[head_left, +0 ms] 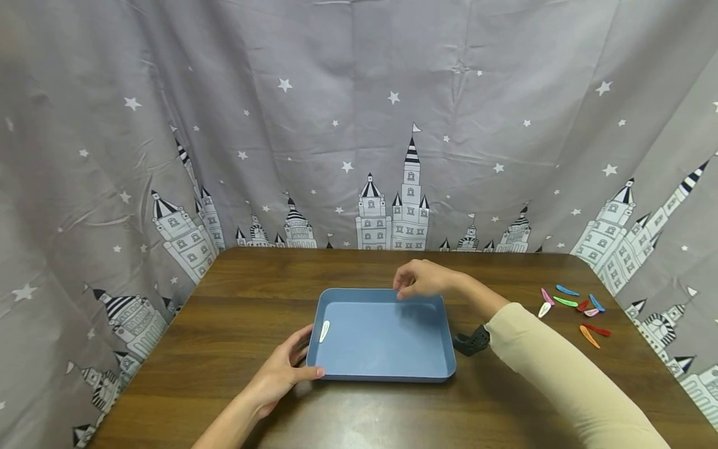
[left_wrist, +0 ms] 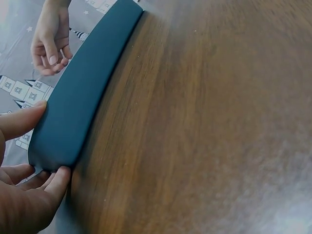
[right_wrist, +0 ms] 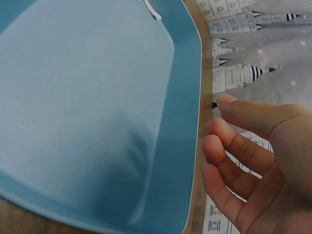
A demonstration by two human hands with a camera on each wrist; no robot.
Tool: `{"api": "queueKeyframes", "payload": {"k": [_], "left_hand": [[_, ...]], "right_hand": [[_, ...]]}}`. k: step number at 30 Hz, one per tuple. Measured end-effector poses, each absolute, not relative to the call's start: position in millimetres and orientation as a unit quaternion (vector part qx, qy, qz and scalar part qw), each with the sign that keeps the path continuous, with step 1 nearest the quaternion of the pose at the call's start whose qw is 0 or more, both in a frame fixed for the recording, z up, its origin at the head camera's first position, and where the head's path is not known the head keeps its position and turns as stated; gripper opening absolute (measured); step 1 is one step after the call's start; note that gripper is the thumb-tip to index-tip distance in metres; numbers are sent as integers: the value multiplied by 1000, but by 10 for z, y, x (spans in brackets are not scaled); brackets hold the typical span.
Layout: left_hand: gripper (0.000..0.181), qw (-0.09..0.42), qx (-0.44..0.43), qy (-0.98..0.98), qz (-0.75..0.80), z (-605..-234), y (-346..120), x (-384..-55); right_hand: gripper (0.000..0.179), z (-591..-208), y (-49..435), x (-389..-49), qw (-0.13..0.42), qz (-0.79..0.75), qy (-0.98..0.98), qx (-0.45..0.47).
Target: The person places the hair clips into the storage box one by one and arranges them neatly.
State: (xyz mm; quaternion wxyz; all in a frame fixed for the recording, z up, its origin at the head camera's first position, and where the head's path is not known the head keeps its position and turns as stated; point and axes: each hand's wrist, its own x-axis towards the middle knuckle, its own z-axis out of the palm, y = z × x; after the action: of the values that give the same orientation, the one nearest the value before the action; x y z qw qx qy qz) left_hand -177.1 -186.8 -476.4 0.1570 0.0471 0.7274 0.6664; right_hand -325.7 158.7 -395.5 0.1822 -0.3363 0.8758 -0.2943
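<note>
A shallow blue tray (head_left: pixel 387 337) sits on the wooden table. One white snap hair clip (head_left: pixel 325 332) leans along the inside of its left wall; part of this clip also shows at the top of the right wrist view. My left hand (head_left: pixel 283 368) holds the tray's near left corner, its thumb (left_wrist: pixel 24 119) and fingers at the wall. Over the far rim hovers my right hand (head_left: pixel 423 279), fingers loosely bent. Nothing shows between its thumb and fingertips (right_wrist: pixel 214 146), and its shadow falls on the tray floor.
Several loose hair clips lie at the table's right, among them a green clip (head_left: pixel 565 302), an orange clip (head_left: pixel 590 337) and a red clip (head_left: pixel 597 330). A black wrist device (head_left: pixel 472 342) is by the right sleeve. Behind the table hangs a grey castle-print curtain (head_left: pixel 314 125).
</note>
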Motion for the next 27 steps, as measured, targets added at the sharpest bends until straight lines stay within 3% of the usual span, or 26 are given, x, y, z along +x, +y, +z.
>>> {"api": "queueKeyframes", "payload": {"k": [27], "left_hand": [[94,156,49,725,669,-4763,-1870,-1770]], "right_hand": [[12,-3900,2399,-3146,143,-323,889,-291]]}}
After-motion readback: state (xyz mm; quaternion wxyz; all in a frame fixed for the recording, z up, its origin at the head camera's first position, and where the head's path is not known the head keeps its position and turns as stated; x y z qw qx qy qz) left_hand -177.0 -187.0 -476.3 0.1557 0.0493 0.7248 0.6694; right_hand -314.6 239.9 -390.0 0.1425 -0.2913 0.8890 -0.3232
